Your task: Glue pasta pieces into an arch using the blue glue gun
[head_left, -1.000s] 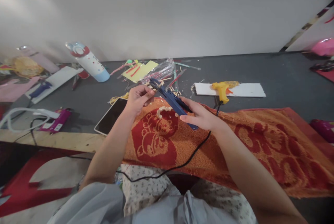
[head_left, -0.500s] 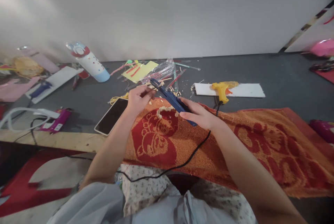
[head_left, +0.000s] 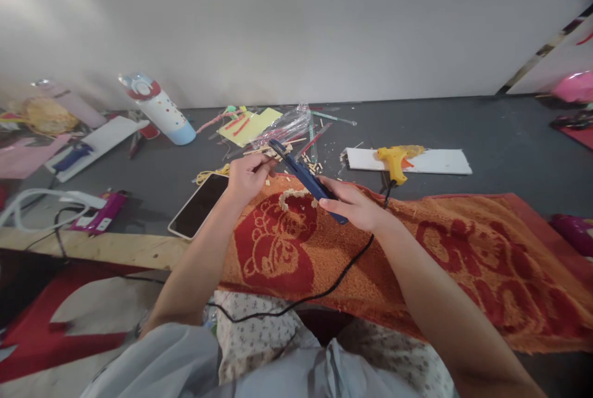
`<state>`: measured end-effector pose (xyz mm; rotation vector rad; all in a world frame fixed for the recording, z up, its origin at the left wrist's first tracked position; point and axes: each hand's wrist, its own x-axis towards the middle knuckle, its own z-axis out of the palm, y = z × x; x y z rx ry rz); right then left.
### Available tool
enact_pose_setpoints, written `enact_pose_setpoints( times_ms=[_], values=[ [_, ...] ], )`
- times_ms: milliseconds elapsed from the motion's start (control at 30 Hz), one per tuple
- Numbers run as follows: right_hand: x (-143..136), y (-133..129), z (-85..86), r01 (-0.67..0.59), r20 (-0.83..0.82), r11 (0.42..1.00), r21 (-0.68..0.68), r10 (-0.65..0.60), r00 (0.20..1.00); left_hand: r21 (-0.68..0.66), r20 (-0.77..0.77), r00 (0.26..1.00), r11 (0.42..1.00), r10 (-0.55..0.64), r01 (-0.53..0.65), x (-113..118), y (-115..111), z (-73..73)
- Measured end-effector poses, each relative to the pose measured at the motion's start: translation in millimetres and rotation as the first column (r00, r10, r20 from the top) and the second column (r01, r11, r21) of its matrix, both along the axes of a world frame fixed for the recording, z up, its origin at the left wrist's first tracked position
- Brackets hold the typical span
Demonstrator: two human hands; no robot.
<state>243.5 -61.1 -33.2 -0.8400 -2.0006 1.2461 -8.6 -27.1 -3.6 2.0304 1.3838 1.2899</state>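
Note:
My right hand (head_left: 349, 203) is closed around a long dark blue hand tool (head_left: 306, 177), which slants up and left over the towel; its exact kind is hard to make out. Close to the tool's far end, the fingers of my left hand (head_left: 250, 175) pinch a thin wooden stick (head_left: 265, 149). Short pale cut pieces (head_left: 315, 168) are scattered on the table beneath and behind the tool. On the orange and red towel (head_left: 343, 262) lies a curved row of small pale pieces (head_left: 293, 194), just below the tool.
A yellow glue gun (head_left: 396, 160) rests on a white board (head_left: 445, 161) to the right, its black cord crossing the towel. A phone (head_left: 199, 206) lies by my left forearm. Behind are yellow paper (head_left: 250, 126), clear plastic wrap (head_left: 296, 123) and a leaning bottle (head_left: 162, 110).
The tool's far end has shifted very slightly right and down. Both hands keep their holds, and the other things stay in place.

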Motion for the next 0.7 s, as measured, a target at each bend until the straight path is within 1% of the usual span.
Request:
enact_pose_setpoints(
  times_ms=[267,400,567,667,700],
  values=[
    [-3,0,-2.4,-0.01,-0.023,1.0,-0.01,0.009,1.0,0.0,-0.003,1.0,1.0,-0.019,0.019,-2,2,-0.3],
    [-5,-1,-4.4,0.007,-0.028,0.999,-0.043,-0.008,1.0,0.041,-0.074,0.997,0.999,0.021,-0.018,-3,2,-1.4],
    [-8,-1,-6.2,0.021,-0.045,0.998,-0.057,-0.023,0.999,0.096,-0.14,0.986,0.993,0.085,-0.072,-4,4,-7.4],
    [-11,-1,-6.7,0.051,-0.047,0.997,-0.063,-0.054,0.997,0.093,-0.184,0.979,0.993,0.088,-0.072,-3,4,-8.9],
    [-13,-1,-6.8,0.065,-0.049,0.996,-0.067,-0.069,0.996,0.118,-0.197,0.976,0.99,0.095,-0.073,-2,3,-8.4]
  ],
)
